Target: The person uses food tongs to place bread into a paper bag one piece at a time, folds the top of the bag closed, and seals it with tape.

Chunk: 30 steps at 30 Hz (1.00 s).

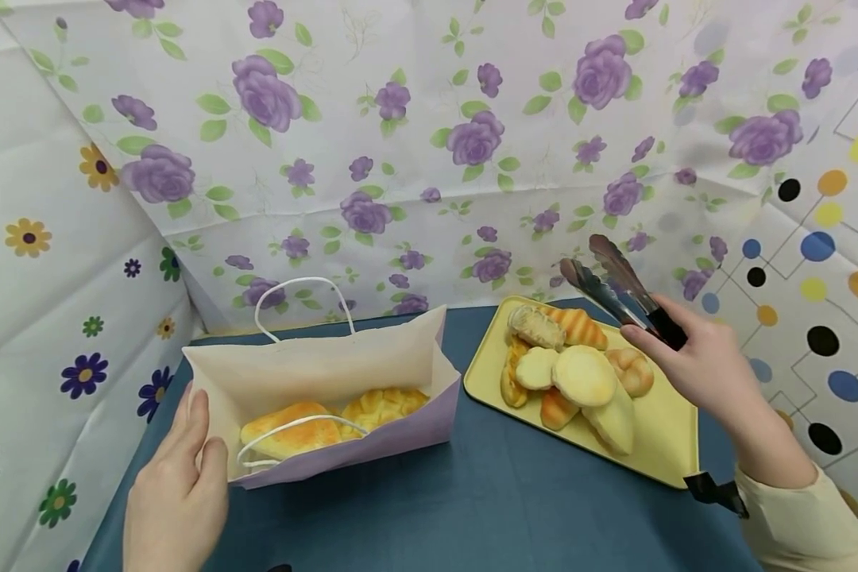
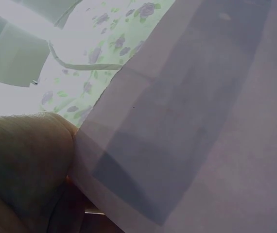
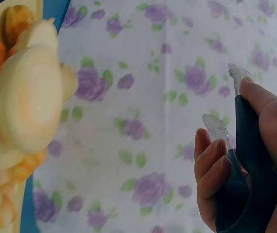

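Observation:
In the head view my left hand (image 1: 179, 485) pinches the left edge of a lilac paper bag (image 1: 407, 433), thumb on one side and fingers on the other. The bag stands wide at its mouth, and a golden oval bread (image 1: 293, 429) and a knobbly yellow bread (image 1: 382, 407) lie inside. My right hand (image 1: 711, 369) grips metal tongs (image 1: 618, 286) by their black handles, above the right part of a yellow tray (image 1: 668, 449). The tongs' tips are apart with nothing between them. In the right wrist view, fingers and thumb wrap the dark handles (image 3: 250, 160).
Several breads share the tray, among them a round pale bun (image 1: 585, 376), a twisted roll (image 1: 631, 372) and a striped loaf (image 1: 579, 327). White string handles (image 1: 303, 280) rise from the bag. A blue cloth (image 1: 500, 508) covers the table, with patterned sheets (image 1: 429, 119) hanging behind and beside it.

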Tool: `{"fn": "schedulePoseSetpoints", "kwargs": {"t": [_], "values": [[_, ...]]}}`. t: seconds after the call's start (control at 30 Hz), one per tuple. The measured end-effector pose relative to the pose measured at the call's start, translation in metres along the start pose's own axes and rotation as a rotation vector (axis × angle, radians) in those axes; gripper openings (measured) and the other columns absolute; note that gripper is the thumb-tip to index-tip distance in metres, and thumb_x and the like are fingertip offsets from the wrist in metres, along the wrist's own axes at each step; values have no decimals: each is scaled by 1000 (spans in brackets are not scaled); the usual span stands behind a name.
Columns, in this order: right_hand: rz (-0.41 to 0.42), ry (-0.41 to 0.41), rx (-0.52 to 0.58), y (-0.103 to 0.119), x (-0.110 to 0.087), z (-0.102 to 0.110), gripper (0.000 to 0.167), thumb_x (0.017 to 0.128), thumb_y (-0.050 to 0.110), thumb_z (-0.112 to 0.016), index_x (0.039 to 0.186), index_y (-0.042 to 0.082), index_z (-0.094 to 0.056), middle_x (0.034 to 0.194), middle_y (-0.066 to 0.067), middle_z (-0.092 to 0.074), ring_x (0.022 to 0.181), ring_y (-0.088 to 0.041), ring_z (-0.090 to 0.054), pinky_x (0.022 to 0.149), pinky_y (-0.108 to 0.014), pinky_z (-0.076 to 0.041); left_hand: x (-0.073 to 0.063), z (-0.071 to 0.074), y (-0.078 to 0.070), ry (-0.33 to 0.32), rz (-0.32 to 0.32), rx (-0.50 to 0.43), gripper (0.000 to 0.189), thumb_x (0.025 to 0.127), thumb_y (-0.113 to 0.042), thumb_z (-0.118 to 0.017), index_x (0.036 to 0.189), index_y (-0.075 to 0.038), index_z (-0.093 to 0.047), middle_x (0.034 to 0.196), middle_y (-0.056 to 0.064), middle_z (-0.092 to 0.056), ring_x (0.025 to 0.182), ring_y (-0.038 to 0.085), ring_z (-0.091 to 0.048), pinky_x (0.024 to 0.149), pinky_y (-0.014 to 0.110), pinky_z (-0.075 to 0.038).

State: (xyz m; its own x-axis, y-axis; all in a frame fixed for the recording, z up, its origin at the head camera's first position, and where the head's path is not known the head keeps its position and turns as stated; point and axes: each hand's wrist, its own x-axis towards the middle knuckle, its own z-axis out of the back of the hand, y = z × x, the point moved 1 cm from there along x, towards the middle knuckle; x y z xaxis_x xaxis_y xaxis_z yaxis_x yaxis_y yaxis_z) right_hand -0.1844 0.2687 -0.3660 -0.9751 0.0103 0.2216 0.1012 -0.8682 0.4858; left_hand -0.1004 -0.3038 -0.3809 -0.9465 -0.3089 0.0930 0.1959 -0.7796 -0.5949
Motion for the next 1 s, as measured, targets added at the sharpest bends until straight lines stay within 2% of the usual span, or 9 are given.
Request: {"fn": "schedulePoseSetpoints", "kwargs": {"t": [0.07, 0.1, 0.27, 0.37, 0.5, 0.63, 0.7, 0.83, 1.0], "values": [[-44, 19, 2, -10, -1, -1, 85, 105, 57, -61, 166, 1, -37, 135, -39, -61, 100, -53, -65, 73, -61, -54, 0, 0, -1, 3, 8, 0, 57, 113, -29, -34, 169, -20, -26, 175, -5, -20, 153, 48, -34, 116, 74, -31], [-66, 27, -1, -15, -2, -2, 87, 105, 58, -60, 166, 1, -35, 143, -41, -55, 101, -52, -66, 78, -66, -53, 0, 0, -1, 2, 7, -1, 57, 113, -29, -34, 169, -20, -26, 175, -5, -20, 153, 48, -34, 116, 74, -31], [-172, 95, -41, -46, -11, -6, 98, 104, 67, -54, 167, -3, -27, 147, -44, -49, 102, -58, -65, 82, -71, -50, 0, 0, 0, 2, -4, -1, 57, 113, -29, -33, 169, -19, -27, 175, -4, -20, 152, 49, -35, 115, 74, -32], [-227, 145, -66, -65, -17, -9, 104, 103, 71, -51, 168, -5, -22, 154, -49, -35, 123, -69, -49, 84, -75, -48, 0, 0, 0, 6, -11, 3, 57, 113, -29, -33, 169, -18, -27, 175, -4, -20, 152, 50, -35, 115, 75, -32], [-312, 208, -105, -91, -26, -15, 112, 100, 78, -46, 167, -6, -17, 134, -47, -54, 105, -64, -60, 70, -65, -52, 0, 0, 0, 5, -16, 3, 57, 113, -28, -34, 169, -18, -27, 175, -3, -20, 152, 49, -35, 115, 75, -32], [-382, 285, -140, -117, -36, -21, 119, 98, 83, -44, 163, -13, -21, 122, -46, -57, 93, -58, -63, 64, -56, -51, 0, -1, 0, 5, -15, 3, 57, 113, -28, -34, 169, -18, -27, 175, -3, -20, 152, 50, -35, 114, 75, -32], [-395, 322, -152, -127, -41, -26, 121, 97, 84, -43, 159, -18, -26, 137, -50, -48, 105, -64, -60, 69, -61, -53, 0, -1, 0, 3, -15, 3, 57, 113, -28, -34, 169, -18, -27, 175, -4, -20, 151, 50, -36, 113, 76, -33], [-379, 379, -164, -140, -46, -36, 118, 98, 83, -43, 152, -21, -37, 134, -48, -53, 105, -62, -62, 70, -59, -54, -1, -1, -1, 0, -14, 2, 57, 113, -28, -34, 169, -19, -28, 175, -4, -21, 151, 50, -37, 113, 76, -33], [-377, 435, -188, -143, -48, -45, 121, 97, 85, -43, 151, -22, -38, 141, -49, -48, 112, -65, -59, 77, -65, -54, 0, -1, -2, 4, -9, 6, 57, 113, -29, -33, 169, -19, -28, 175, -5, -21, 151, 50, -36, 113, 75, -33]]}}
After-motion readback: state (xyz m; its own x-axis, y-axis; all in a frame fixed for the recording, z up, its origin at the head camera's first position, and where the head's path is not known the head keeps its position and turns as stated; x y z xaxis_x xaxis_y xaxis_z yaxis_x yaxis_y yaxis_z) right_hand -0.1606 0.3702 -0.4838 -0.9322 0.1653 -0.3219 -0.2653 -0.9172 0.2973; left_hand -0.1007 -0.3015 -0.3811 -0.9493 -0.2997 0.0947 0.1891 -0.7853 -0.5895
